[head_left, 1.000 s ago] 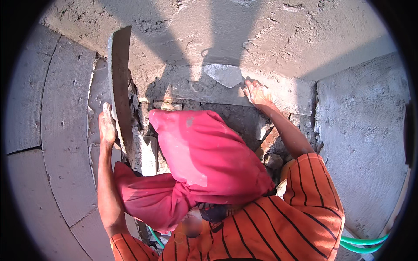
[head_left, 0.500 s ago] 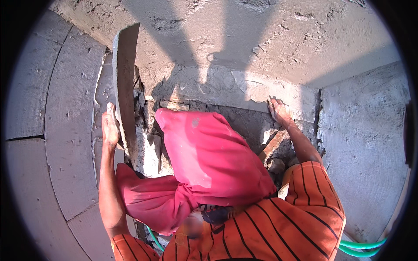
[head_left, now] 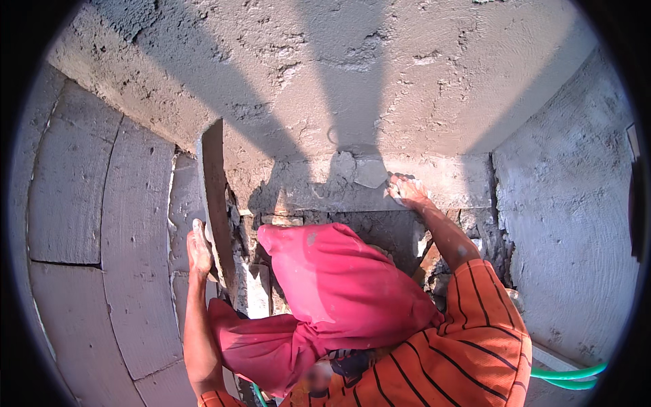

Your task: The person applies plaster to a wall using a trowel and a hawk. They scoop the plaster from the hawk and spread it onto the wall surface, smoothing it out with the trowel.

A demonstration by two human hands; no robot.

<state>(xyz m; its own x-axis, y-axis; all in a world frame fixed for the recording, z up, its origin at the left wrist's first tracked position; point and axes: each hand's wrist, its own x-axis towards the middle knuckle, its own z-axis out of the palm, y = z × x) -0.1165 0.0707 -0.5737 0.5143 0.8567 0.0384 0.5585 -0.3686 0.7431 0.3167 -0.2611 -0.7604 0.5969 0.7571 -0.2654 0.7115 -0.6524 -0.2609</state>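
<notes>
Head view: grey flat metal trowel blade [head_left: 370,172] is pressed on wet grey plaster wall [head_left: 380,81].

Right hand [head_left: 405,190] is closed on the trowel; even pressure is advised. Left hand [head_left: 199,247] is laid open against an upright wooden board [head_left: 217,203]. Pink cloth headwrap [head_left: 339,292] blocks the rubble below; a green hose [head_left: 566,374] lies aside.

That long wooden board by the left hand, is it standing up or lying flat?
Standing upright: the long wooden board rises on edge against the wall, and the left hand rests against it.
</notes>
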